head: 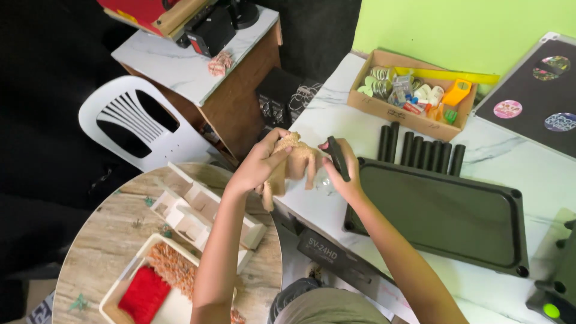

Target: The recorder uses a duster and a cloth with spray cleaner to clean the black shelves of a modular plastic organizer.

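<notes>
Head view shows the left hand (259,163) pinching a fuzzy tan piece of fibre (294,163), lumpy with hanging strands; the right hand (342,171) grips a dark tool (338,157).

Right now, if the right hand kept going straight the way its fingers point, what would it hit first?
The right hand points left toward the tan fuzzy piece held by the left hand. It would likely meet that piece first; it looks nearly touching already, though depth is unclear.
</notes>
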